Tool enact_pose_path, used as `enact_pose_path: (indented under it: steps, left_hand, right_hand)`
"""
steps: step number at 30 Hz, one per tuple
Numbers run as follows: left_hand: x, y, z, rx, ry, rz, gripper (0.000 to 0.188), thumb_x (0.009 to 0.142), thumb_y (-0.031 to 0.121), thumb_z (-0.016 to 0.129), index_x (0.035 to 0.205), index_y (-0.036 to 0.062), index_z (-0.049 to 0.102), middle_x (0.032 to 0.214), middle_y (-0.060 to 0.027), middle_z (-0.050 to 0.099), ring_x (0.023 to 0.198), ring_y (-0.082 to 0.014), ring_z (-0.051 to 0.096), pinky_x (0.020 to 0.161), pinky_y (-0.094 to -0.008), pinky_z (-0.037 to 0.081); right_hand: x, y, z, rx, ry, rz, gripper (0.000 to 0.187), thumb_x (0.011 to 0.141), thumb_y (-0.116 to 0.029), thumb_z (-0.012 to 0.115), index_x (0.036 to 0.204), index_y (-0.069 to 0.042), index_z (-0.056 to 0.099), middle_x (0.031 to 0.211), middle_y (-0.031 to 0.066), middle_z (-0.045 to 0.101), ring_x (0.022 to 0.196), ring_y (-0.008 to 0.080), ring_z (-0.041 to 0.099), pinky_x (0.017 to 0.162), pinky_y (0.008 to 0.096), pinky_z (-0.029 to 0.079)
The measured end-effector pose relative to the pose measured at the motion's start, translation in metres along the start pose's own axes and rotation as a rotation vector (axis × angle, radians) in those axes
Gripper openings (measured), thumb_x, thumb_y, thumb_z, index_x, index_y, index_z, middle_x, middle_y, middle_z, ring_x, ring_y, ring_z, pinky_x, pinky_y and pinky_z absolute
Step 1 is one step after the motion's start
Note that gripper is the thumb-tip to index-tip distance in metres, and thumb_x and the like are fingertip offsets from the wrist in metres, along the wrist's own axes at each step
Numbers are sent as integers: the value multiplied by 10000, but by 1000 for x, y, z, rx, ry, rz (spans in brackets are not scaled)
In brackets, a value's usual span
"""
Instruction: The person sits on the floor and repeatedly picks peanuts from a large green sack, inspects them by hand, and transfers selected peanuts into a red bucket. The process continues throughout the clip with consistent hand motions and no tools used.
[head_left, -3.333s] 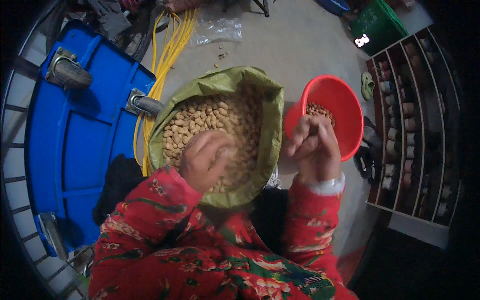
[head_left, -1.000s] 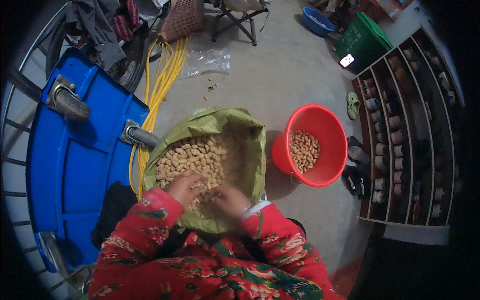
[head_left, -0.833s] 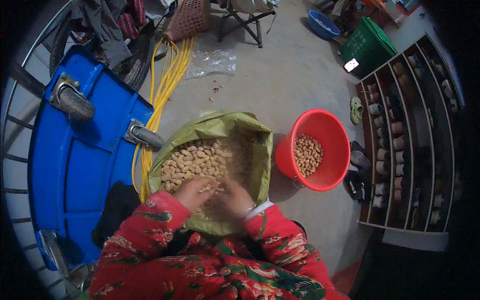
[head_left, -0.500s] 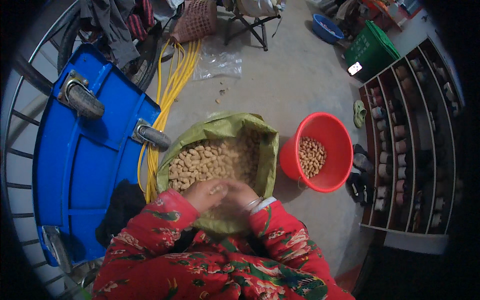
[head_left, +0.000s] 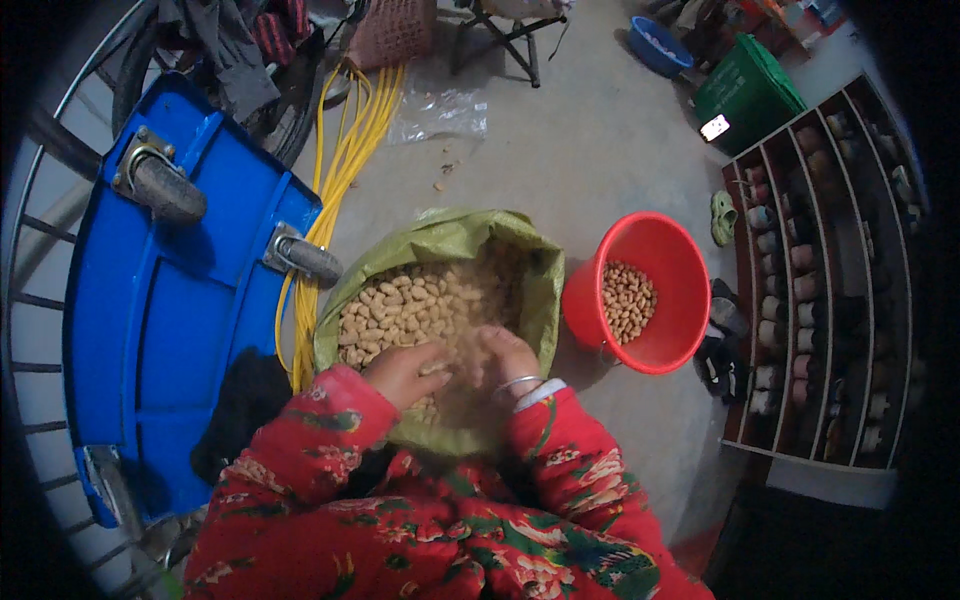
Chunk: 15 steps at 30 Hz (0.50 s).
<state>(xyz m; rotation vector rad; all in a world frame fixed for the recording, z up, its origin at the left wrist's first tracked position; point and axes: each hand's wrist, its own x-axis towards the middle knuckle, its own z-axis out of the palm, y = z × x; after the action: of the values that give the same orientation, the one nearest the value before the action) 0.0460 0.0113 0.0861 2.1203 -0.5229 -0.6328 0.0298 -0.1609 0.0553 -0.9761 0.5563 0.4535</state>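
Head view: green sack (head_left: 455, 240) of peanuts (head_left: 400, 305) sits mid-floor, blue cart (head_left: 160, 300) tight against its left rim, red basin (head_left: 640, 290) just beside its right rim; bare floor on the far side. Both hands at near rim, 2 wrists bent down. Left hand (head_left: 400, 370) fingers curled into nuts; right hand (head_left: 510, 355) fingers together, grip unclear.

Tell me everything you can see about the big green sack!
The green sack looks like thin woven plastic, its top rolled down and wide open. It stands on the floor, full of pale peanuts. The left hand and right hand dig into them. A red bowl sits right beside it.
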Motion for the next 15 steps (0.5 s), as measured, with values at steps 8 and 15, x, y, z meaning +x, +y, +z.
enact_pose_path:
  steps: [8, 15]
  left_hand:
    - [3, -13, 6, -301, 51, 56, 418, 668, -37, 471, 1078, 6, 404, 879, -45, 508, 824, -118, 508, 653, -267, 447]
    - [6, -12, -1, -1054, -43, -148, 411, 672, -76, 435, 1074, 6, 405, 978, -95, 487, 861, -174, 517, 691, -277, 457]
  right_hand:
    - [-7, -10, -3, 431, -261, -18, 346, 786, -239, 438, 1049, -14, 438, 932, 125, 522, 881, 272, 515, 763, 364, 431]
    - [-9, -14, -1, 501, -248, -13, 445, 784, -333, 443, 1070, 6, 403, 1041, 193, 461, 995, 315, 440, 834, 393, 378]
